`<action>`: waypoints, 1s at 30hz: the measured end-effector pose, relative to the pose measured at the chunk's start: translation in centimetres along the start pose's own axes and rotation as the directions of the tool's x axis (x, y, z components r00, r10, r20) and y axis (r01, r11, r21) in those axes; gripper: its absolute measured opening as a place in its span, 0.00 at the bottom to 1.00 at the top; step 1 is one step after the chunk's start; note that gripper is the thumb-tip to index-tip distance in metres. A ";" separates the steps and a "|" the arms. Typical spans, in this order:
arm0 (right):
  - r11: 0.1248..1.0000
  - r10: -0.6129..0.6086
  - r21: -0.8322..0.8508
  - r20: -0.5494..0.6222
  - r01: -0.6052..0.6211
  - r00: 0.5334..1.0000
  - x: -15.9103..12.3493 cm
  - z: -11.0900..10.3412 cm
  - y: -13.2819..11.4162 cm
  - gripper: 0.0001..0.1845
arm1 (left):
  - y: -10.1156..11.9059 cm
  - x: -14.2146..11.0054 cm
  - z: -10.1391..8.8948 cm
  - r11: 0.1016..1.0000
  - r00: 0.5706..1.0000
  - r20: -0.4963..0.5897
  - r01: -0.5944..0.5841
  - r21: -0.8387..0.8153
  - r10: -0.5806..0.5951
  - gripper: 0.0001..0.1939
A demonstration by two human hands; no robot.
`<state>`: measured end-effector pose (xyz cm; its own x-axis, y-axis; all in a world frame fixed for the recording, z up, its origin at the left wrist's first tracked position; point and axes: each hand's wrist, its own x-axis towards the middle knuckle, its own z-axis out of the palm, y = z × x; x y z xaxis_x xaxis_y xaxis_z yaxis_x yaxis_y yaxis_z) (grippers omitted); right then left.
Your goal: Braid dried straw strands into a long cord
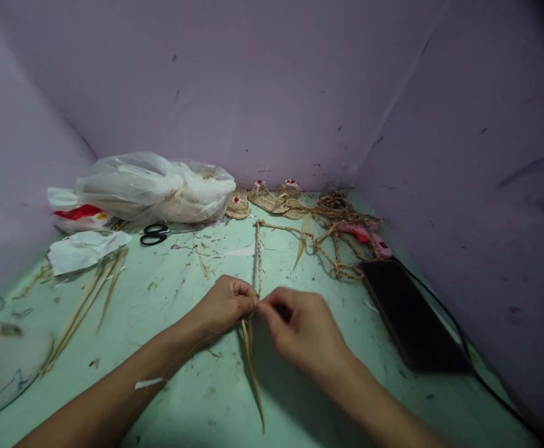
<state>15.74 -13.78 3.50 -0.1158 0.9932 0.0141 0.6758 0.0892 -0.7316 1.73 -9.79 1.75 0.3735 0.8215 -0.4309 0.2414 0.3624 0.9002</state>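
Note:
A thin braid of dried plant fibre [259,255] runs straight away from my hands, then bends right toward a loose heap of the same braid [337,249]. My left hand [229,303] pinches the braid's near end between thumb and fingers. My right hand [297,317] is closed at the same spot, thumb and forefinger pinched together on the fibres. Loose flat strands [252,367] hang below the hands toward me. The exact fingertip contact is partly hidden. A strip of white tape or paper [149,383] lies on my left forearm.
Left: a knotted plastic bag [155,186], black-handled scissors [154,234], crumpled white paper [88,251], dry strips [83,305], a pale rounded object [10,367]. At the back wall are woven pieces with red beads [267,198]. Right: a pink tool [365,238], a black phone [414,314], a cable [461,342].

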 end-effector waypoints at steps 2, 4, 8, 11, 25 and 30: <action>0.969 0.118 0.228 -0.075 -0.098 0.990 1.1 -0.3 0.8 0.09 | -0.1 0.0 -0.1 1.000 1.000 0.022 -0.010 0.009 0.010 0.07; 0.875 0.194 0.447 0.030 -0.187 0.981 1.9 0.2 1.5 0.08 | -0.1 0.0 -0.1 0.999 0.999 0.032 -0.020 0.029 0.019 0.07; 0.718 0.214 0.566 0.375 -0.406 0.902 2.5 1.9 1.9 0.09 | 0.0 0.0 -0.2 0.993 0.999 0.039 -0.040 0.111 0.036 0.07; 0.746 0.274 0.518 0.333 -0.418 0.902 2.2 2.1 1.6 0.10 | 0.2 0.0 -0.4 0.973 0.995 0.040 -0.100 0.210 0.093 0.09; 0.731 0.371 0.571 0.129 -0.375 0.920 1.6 3.0 1.5 0.04 | 2.1 -1.8 -0.4 0.843 0.988 -0.152 0.081 0.532 0.001 0.07; 0.676 0.311 0.651 0.170 -0.344 0.935 1.5 2.9 1.5 0.02 | 2.1 -4.0 2.2 0.622 0.955 -0.220 0.050 0.781 0.199 0.10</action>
<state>14.47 -12.33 0.46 -0.0220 0.9435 -0.3307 0.0229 -0.3302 -0.9436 2.73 -13.29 5.23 0.2080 0.9533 -0.2188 0.8687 -0.0773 0.4893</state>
